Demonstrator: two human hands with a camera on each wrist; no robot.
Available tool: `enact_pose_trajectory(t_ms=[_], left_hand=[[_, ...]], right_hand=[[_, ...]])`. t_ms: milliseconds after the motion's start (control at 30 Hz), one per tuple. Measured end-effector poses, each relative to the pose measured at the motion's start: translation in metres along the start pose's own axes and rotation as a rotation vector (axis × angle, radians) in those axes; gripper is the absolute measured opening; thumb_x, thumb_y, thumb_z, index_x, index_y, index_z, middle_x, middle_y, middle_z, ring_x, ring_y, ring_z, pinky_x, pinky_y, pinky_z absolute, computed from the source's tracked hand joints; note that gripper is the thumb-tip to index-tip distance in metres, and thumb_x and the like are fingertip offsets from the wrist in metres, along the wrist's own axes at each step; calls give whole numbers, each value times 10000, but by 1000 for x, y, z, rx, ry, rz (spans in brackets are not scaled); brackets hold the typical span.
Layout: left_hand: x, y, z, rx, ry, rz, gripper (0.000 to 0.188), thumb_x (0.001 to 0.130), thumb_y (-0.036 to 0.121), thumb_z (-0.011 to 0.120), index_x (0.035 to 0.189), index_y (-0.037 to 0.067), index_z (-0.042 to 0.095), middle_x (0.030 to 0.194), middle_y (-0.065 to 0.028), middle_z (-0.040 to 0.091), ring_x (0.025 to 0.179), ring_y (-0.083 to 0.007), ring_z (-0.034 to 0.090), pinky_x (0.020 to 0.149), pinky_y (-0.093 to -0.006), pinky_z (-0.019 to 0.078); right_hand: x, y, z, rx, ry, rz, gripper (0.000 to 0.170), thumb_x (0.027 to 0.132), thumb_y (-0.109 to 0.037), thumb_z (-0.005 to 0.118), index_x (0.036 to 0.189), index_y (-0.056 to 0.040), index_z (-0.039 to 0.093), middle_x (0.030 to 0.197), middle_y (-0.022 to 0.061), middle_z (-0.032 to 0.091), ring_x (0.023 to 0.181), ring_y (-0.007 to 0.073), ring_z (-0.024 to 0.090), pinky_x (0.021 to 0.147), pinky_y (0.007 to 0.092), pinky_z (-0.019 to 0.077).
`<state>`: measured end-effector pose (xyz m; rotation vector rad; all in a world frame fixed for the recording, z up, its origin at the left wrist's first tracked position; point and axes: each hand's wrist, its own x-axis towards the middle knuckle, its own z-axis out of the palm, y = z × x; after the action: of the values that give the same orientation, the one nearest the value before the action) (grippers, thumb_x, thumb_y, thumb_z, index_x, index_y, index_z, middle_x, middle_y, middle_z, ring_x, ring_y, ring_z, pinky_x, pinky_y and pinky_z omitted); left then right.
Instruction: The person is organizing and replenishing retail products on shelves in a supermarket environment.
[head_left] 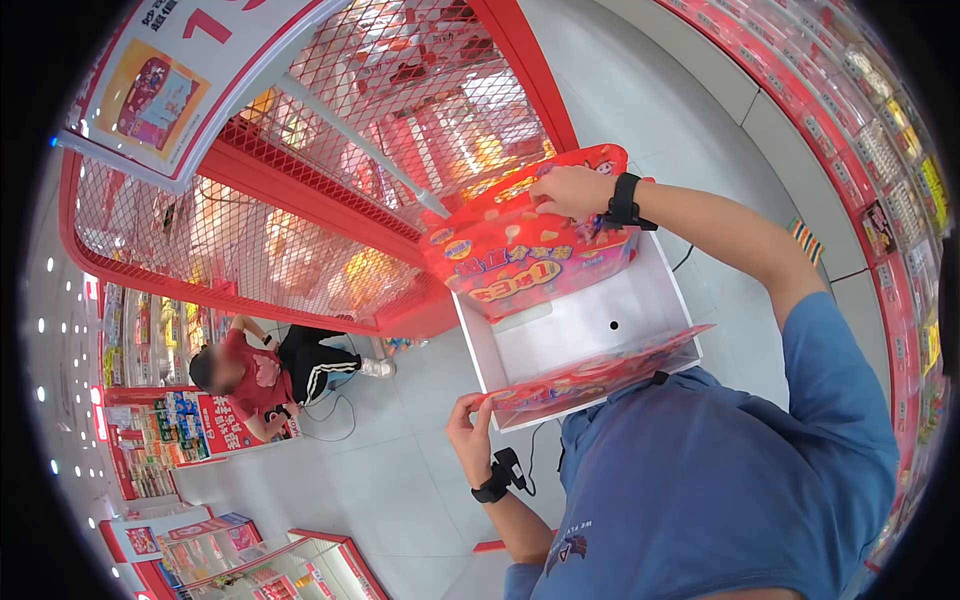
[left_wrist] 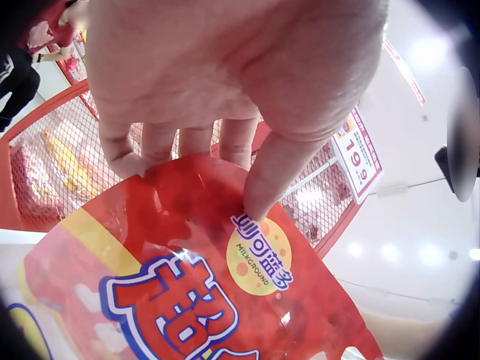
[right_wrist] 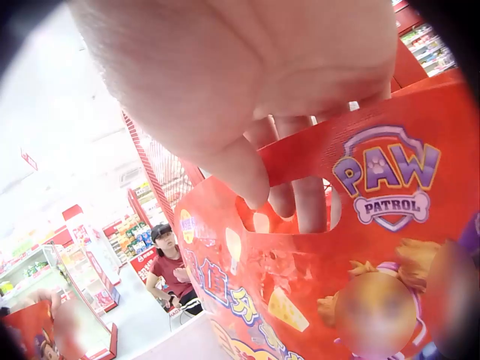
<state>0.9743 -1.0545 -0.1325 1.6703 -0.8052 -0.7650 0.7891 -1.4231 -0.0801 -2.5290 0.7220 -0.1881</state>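
Observation:
In the head view my right hand (head_left: pixel 576 192) grips the top of a red printed bag (head_left: pixel 520 265) at one side of a white box (head_left: pixel 677 280). Its fingers pass through the handle cutout of the red bag (right_wrist: pixel 289 281) in the right wrist view, with the right hand (right_wrist: pixel 247 97) above. My left hand (head_left: pixel 468 432) pinches the corner of a second red bag (head_left: pixel 590 378) along the box's nearer side. The left wrist view shows the left hand (left_wrist: pixel 232 82) with thumb and fingers on the top edge of this shiny bag (left_wrist: pixel 187 232). White box bottom shows between the bags.
Red mesh bins (head_left: pixel 330 240) of packages stand beyond the box, under a price sign (head_left: pixel 165 90). Stocked shelves (head_left: pixel 860 150) curve along the right. A person in a red shirt (head_left: pixel 255 370) sits at the left, near a cable on the floor (head_left: pixel 400 500).

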Motion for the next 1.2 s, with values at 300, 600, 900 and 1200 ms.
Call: enact_pose_trajectory(t_ms=[300,600,900,1200], left_hand=[[4,-3,1,-15,4,3,120,858,50,659,940,-22,610,865,-44,636,825,-112,575,766,-251,446],[8,-3,-1,10,-9,7,125,850,64,668,926,-20,614,853,-43,636,811,-115,571,764,-259,446],[13,3,4,15,-16,-4,110,844,55,665,901,-22,613,835,-42,632,793,-108,567,744,-255,449],[14,9,3,53,-62,51,111,812,31,663,891,-29,615,850,-55,629,815,-136,575,761,-284,452]], right_hand=[[-15,11,-8,91,-8,27,207,830,-197,627,944,-29,661,881,131,685,839,288,660,739,404,511],[-19,35,-7,4,-136,148,247,772,-221,681,920,-24,662,796,162,662,790,308,656,696,409,502],[-33,42,4,-197,107,93,128,840,-176,600,851,-52,633,759,148,650,751,322,637,643,438,486],[-28,27,2,1,120,57,152,847,-164,580,950,-68,636,794,148,661,765,315,648,654,443,497]])
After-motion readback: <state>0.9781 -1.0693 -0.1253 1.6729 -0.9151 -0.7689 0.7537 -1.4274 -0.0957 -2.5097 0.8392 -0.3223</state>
